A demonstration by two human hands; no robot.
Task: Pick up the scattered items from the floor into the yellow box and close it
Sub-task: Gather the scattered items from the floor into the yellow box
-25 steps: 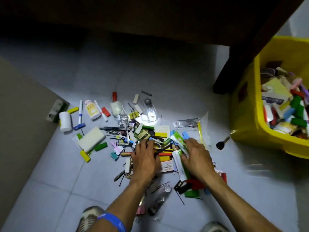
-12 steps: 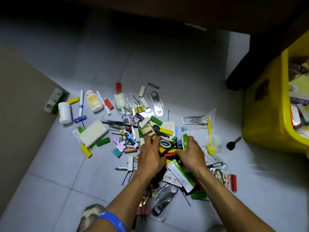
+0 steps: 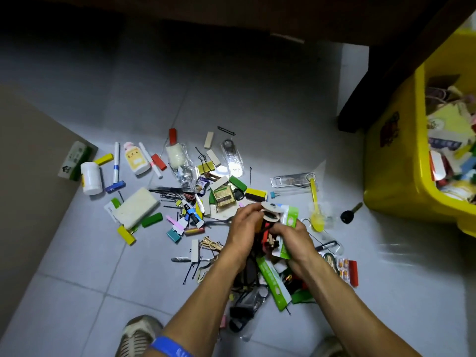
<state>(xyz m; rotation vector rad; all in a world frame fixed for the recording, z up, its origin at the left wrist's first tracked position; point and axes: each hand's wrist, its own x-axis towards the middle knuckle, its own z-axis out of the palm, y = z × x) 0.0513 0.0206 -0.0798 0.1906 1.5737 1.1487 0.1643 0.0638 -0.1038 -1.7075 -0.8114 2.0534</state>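
Note:
Many small items lie scattered on the grey tiled floor: coloured blocks, pens, hairpins, a white bottle, a white sponge block, a yellow spoon, a black key. My left hand and my right hand are cupped together over the pile's middle and grip a bunch of gathered items: tape rolls, a green-and-white packet, red and black bits. The open yellow box stands at the right, part filled with items.
A dark furniture leg stands just left of the box, with dark furniture across the top. A brown surface borders the floor at the left. My shoes are at the bottom edge.
Both hands have gone from lying flat on the pile to closing together round a bunch of items and lifting it slightly. The view has shifted left, so less of the box shows.

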